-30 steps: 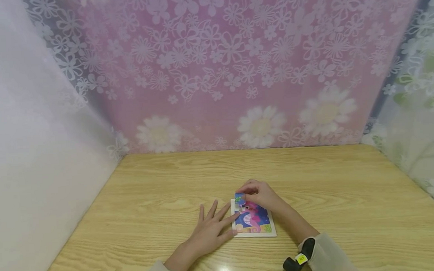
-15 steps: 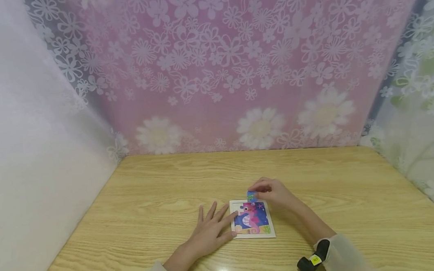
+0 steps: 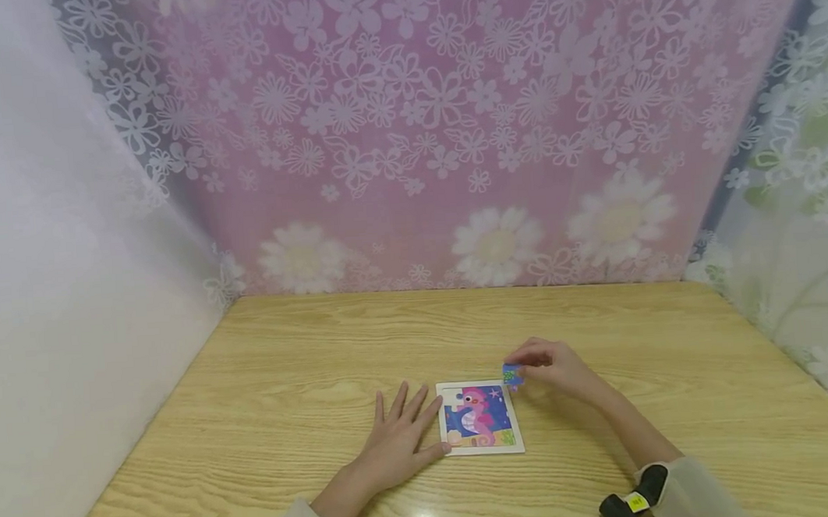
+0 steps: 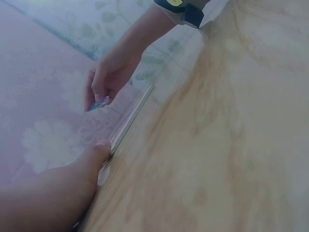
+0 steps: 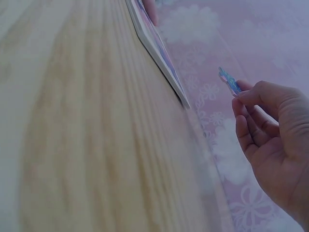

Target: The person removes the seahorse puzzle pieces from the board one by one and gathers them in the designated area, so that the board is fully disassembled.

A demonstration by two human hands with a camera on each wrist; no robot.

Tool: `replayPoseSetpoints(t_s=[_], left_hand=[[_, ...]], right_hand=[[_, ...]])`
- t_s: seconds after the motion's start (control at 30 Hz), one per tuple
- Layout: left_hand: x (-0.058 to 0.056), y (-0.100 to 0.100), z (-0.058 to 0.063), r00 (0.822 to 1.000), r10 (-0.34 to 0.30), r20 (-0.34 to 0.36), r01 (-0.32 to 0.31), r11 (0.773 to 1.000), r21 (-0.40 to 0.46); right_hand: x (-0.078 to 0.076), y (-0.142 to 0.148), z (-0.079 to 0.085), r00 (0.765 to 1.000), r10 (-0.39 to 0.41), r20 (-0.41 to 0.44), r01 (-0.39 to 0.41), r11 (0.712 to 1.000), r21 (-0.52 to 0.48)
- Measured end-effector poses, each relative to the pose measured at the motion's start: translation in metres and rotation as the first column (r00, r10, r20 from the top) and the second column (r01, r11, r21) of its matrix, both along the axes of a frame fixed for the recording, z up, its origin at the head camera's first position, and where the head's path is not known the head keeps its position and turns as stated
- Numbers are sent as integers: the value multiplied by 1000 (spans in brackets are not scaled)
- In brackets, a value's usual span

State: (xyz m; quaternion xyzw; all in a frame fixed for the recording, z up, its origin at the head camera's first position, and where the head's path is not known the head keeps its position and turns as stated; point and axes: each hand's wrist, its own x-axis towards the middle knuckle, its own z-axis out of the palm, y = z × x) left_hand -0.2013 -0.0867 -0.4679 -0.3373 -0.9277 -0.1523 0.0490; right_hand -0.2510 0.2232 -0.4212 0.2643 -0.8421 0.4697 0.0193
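A white-framed jigsaw puzzle (image 3: 478, 417) with a pink seahorse on blue lies flat on the table. Its top left corner shows a pale gap where no piece sits. My left hand (image 3: 394, 441) rests spread on the wood, thumb and index fingertip at the frame's left edge. Between thumb and fingers my right hand (image 3: 556, 370) pinches a blue puzzle piece (image 3: 512, 374) with green marks, just off the frame's top right corner. In the right wrist view the piece (image 5: 230, 81) is held up above the table level.
The wooden table (image 3: 307, 358) extends around the puzzle. A pink flowered curtain (image 3: 393, 135) hangs along its far edge. White sheeting (image 3: 91, 267) stands on the left, and a leaf-patterned curtain (image 3: 805, 214) on the right.
My right hand has carried the puzzle piece rightward, from over the puzzle's top left corner to beyond its top right. The left index finger has drawn back to the frame's edge.
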Motion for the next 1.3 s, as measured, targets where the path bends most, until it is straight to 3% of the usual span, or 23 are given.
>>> replayPoseSetpoints(t_s=[0.73,0.93,1.3], left_hand=[[-1,-1,-2,1000,10,4,-10,1000,-23],[-1,-1,-2,1000,18,6,-18,999,-33],[-1,0,-1,1000,21,9,-21,999,-24]], right_hand=[[9,38,-6,998,-22,61,22,1000,7],[9,44,-12,996,-9,92,12,1000,-24],[5,51,-28,997,-12,75,13,1000,-10]])
